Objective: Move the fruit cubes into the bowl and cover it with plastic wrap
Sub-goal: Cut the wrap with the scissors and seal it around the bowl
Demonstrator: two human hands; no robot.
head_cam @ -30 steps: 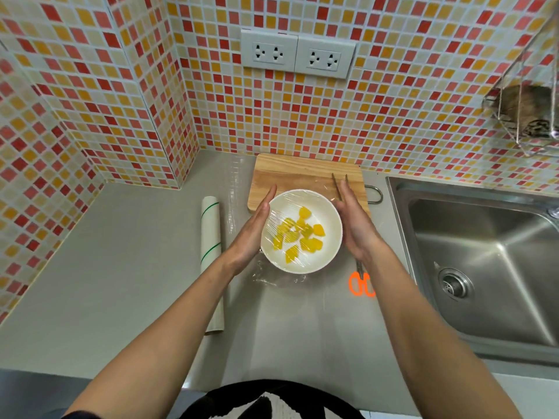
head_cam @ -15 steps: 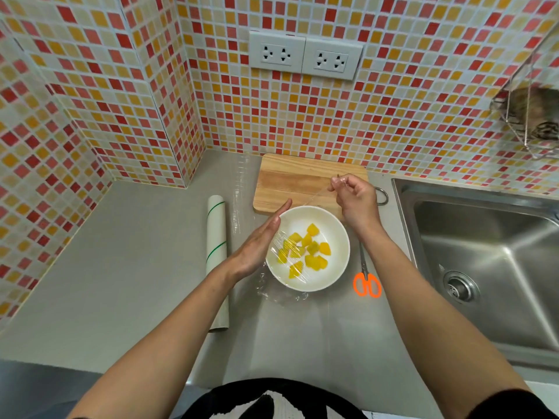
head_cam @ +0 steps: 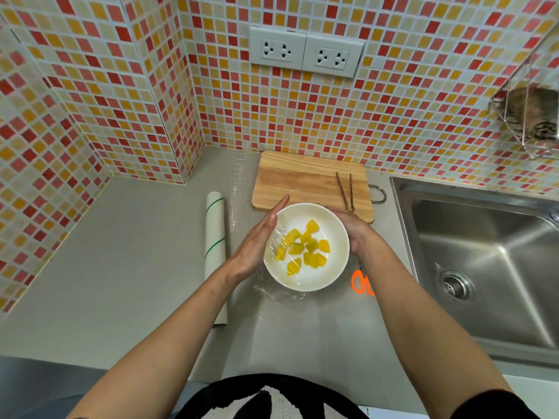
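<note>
A white bowl (head_cam: 305, 281) stands on the grey counter just in front of the wooden cutting board (head_cam: 296, 179). Several yellow fruit cubes (head_cam: 305, 247) lie inside it under clear plastic wrap (head_cam: 278, 293), whose loose edge bunches below the bowl's near rim. My left hand (head_cam: 257, 243) presses flat, fingers straight, against the bowl's left side. My right hand (head_cam: 355, 231) lies against the right side; its fingers are hidden behind the bowl.
The roll of plastic wrap (head_cam: 215, 255) lies left of the bowl. Chopsticks (head_cam: 346, 190) rest on the board's right part. Orange-handled scissors (head_cam: 361, 282) lie right of the bowl, under my right forearm. A steel sink (head_cam: 490, 261) fills the right side.
My right hand came down from above the board, where it pinched the wrap, to the bowl's right side. My left hand stayed against the left side.
</note>
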